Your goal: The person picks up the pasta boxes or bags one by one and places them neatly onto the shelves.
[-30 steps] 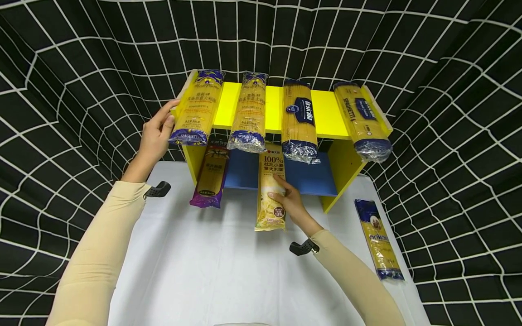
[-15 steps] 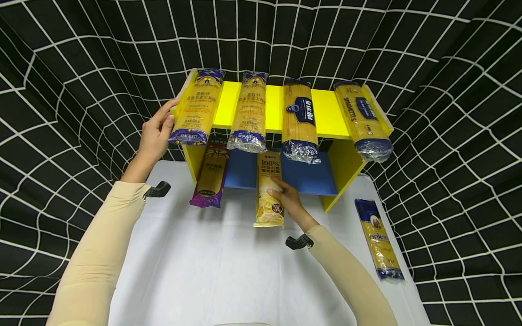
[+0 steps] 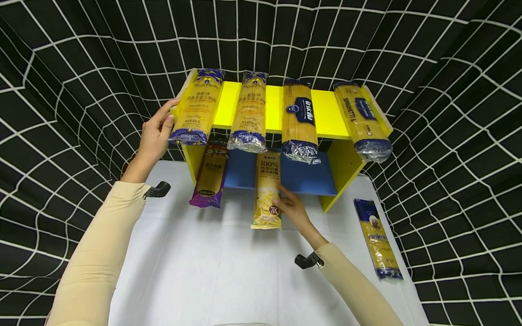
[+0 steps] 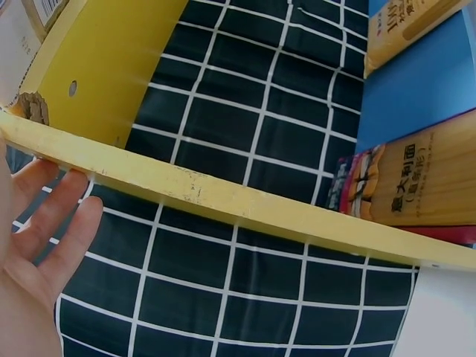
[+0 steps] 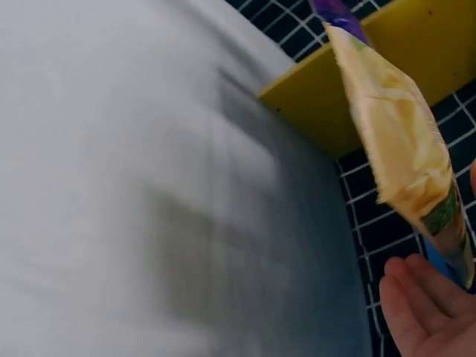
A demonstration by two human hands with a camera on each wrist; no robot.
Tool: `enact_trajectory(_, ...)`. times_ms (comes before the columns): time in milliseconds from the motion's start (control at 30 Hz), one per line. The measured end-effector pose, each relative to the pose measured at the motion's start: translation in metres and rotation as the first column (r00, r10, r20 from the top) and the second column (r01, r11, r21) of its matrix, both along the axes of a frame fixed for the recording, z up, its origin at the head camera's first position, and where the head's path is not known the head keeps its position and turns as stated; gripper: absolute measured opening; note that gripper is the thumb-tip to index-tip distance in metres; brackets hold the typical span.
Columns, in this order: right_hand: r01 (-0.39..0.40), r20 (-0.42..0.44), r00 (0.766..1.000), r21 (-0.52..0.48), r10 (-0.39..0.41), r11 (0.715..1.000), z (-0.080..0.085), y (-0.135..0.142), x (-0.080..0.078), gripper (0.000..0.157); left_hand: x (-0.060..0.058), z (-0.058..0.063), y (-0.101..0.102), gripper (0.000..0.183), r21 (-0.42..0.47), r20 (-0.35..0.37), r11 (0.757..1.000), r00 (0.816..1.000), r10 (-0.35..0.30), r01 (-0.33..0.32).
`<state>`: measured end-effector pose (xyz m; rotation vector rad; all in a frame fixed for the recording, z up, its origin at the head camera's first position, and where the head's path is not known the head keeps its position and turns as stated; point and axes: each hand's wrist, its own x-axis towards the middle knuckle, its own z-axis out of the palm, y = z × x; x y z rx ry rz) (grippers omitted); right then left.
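Observation:
At the shelf's left end, my left hand (image 3: 154, 136) touches the yellow side panel (image 4: 223, 204), its fingers against the outer face. Beside it on the top lies a blue-and-yellow spaghetti packet (image 3: 198, 106). My right hand (image 3: 294, 210) is at the right edge of a cream pasta packet (image 3: 267, 192), which lies on the blue lower shelf (image 3: 240, 174) with its front end jutting out. In the right wrist view, the right fingers (image 5: 416, 297) look fairly straight beside the packet (image 5: 394, 126) and are not curled round it; whether they touch is unclear.
A purple-ended pasta packet (image 3: 210, 174) lies at the lower shelf's left. On the yellow top (image 3: 273, 108) lie more spaghetti packets, among them a dark-labelled one (image 3: 299, 120) and one at the right end (image 3: 362, 120). Another packet (image 3: 378, 240) lies on the white table (image 3: 195, 271) at right.
The cream packet has moved slightly inward and left. My right hand has loosened from it and shifted a little right and toward me. My left hand has stayed put.

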<state>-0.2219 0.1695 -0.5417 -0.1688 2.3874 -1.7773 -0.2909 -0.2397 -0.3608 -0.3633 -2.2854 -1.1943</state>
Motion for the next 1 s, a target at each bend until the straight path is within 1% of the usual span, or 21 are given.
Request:
enact_trajectory(33,-0.004,-0.036,0.999,0.033,0.005,0.999,0.003,0.002,0.007,0.063,0.0,0.0,0.0,0.041,0.0,0.0,1.0,1.0,0.001,-0.001)
enact_trajectory(100,-0.012,-0.07,0.997,0.04,0.015,0.999,0.007,0.005,0.02,0.063,0.0,0.0,0.0,0.041,0.0,0.003,1.0,1.0,0.001,-0.001)
enact_trajectory(233,-0.058,-0.047,0.997,-0.023,0.057,0.998,0.015,0.006,0.048,0.066,-0.001,-0.001,0.0,0.041,0.001,0.013,1.0,1.0,0.002,-0.002)
enact_trajectory(267,-0.063,-0.033,0.998,-0.036,0.062,0.997,0.015,0.006,0.053,0.066,-0.001,-0.001,0.0,0.041,0.001,0.011,1.0,1.0,0.001,-0.001)
enact_trajectory(333,-0.068,-0.032,0.997,-0.05,0.067,0.996,0.013,0.005,0.062,0.067,-0.001,-0.001,0.0,0.041,0.004,0.009,1.0,1.0,-0.001,0.0)
enact_trajectory(433,-0.054,-0.073,0.996,-0.059,0.049,0.997,-0.008,0.003,0.064,0.066,-0.001,-0.001,0.0,0.041,0.008,0.005,1.0,1.0,-0.001,0.001)
enact_trajectory(567,-0.019,-0.149,0.989,-0.074,0.008,0.997,-0.033,0.001,0.06,0.059,-0.001,-0.002,0.0,0.041,0.002,0.011,1.0,1.0,0.0,0.0)
enact_trajectory(633,0.0,-0.177,0.984,-0.083,-0.014,0.997,-0.036,-0.001,0.06,0.056,-0.001,-0.003,0.0,0.041,0.002,0.008,1.0,1.0,0.0,0.0)
enact_trajectory(767,0.046,-0.204,0.977,-0.076,-0.061,0.996,-0.036,-0.007,0.057,0.053,0.0,-0.002,0.0,0.041,0.006,0.002,1.0,1.0,-0.001,0.001)
enact_trajectory(833,0.061,-0.203,0.976,-0.07,-0.074,0.996,-0.033,-0.01,0.056,0.053,0.0,-0.001,0.0,0.041,0.007,-0.002,1.0,1.0,-0.002,0.002)
enact_trajectory(900,0.064,-0.21,0.975,-0.053,-0.074,0.997,-0.024,-0.013,0.056,0.053,-0.001,-0.001,0.0,0.041,0.005,-0.007,1.0,1.0,-0.002,0.002)
enact_trajectory(1000,0.082,-0.276,0.958,0.008,-0.077,0.997,-0.006,-0.015,0.059,0.052,-0.002,-0.002,-0.001,0.041,0.001,-0.008,1.0,1.0,-0.004,0.004)
